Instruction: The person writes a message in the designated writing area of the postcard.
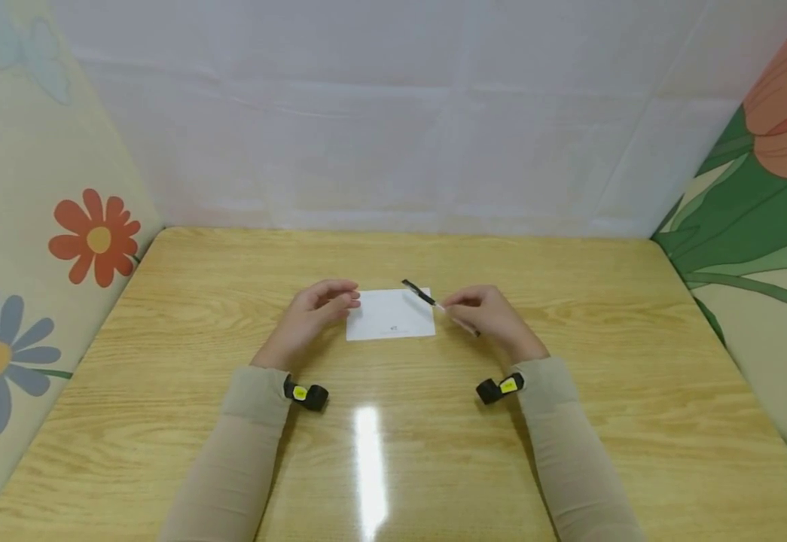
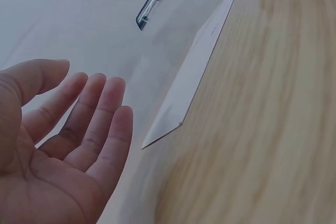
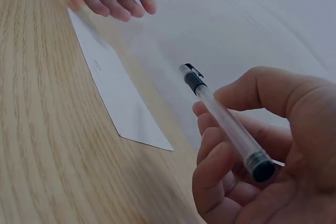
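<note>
My right hand (image 1: 491, 312) pinches a capped pen (image 3: 226, 116) between thumb and fingers, above the right edge of a white card (image 1: 386, 320). The pen has a clear barrel, a black end plug and a cap with a clip; its capped end points left and away over the card. My left hand (image 2: 73, 135) holds nothing, its fingers relaxed and slightly bent, palm facing inward. Its fingertips (image 1: 352, 296) hover by the card's left edge. The card lies on the table, with a small dark print near its front edge.
The card lies on a wood-grain table (image 1: 400, 391). Behind it hangs a white cloth (image 1: 393, 135). Panels painted with flowers stand at the left (image 1: 13, 226) and right (image 1: 773, 226). Black wrist cameras are strapped over both sleeves.
</note>
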The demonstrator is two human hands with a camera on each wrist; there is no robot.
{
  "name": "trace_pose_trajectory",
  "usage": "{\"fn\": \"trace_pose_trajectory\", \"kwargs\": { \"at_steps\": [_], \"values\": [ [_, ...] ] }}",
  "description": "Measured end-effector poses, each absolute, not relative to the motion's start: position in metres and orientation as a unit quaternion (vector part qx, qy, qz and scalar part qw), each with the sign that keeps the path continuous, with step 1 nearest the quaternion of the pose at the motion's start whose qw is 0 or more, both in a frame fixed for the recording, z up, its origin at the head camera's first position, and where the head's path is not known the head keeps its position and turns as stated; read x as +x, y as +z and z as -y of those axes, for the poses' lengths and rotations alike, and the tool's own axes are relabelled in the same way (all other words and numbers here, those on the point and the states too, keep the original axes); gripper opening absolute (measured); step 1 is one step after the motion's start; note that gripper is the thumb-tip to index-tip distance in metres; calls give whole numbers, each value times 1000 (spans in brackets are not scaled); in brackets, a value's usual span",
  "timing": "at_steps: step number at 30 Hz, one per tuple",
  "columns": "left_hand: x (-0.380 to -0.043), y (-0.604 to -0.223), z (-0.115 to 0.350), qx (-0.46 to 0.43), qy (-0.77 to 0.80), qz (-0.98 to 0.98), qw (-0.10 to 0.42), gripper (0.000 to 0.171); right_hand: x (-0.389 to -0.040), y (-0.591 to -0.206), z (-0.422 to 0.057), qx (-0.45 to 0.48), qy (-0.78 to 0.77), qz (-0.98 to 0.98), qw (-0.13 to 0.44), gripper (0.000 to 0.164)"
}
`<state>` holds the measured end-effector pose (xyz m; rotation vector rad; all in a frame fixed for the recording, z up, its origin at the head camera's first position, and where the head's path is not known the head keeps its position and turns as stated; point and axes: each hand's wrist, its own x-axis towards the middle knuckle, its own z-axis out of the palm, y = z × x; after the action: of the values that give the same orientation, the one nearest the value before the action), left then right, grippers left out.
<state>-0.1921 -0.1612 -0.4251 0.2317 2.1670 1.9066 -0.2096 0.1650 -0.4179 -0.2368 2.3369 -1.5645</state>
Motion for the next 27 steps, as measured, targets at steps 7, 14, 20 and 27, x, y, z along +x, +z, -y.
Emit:
{"fn": "trace_pose_trajectory", "kwargs": {
  "at_steps": [7, 14, 20, 27],
  "values": [
    [-189, -422, 158, 96, 640, -752, 124, 40, -208, -418, -161, -94, -553, -808, 181, 22],
    [-187, -420, 154, 107, 628, -761, 120, 40, -206, -416, -156, -115, -559, -800, 186, 21],
    [-185, -421, 149, 123, 620, -766, 116, 37, -204, -415, -154, -138, -560, -795, 190, 20],
    [-185, -421, 145, 119, 619, -767, 120, 38, -201, -411, -151, -158, -555, -794, 190, 19]
  ]
}}
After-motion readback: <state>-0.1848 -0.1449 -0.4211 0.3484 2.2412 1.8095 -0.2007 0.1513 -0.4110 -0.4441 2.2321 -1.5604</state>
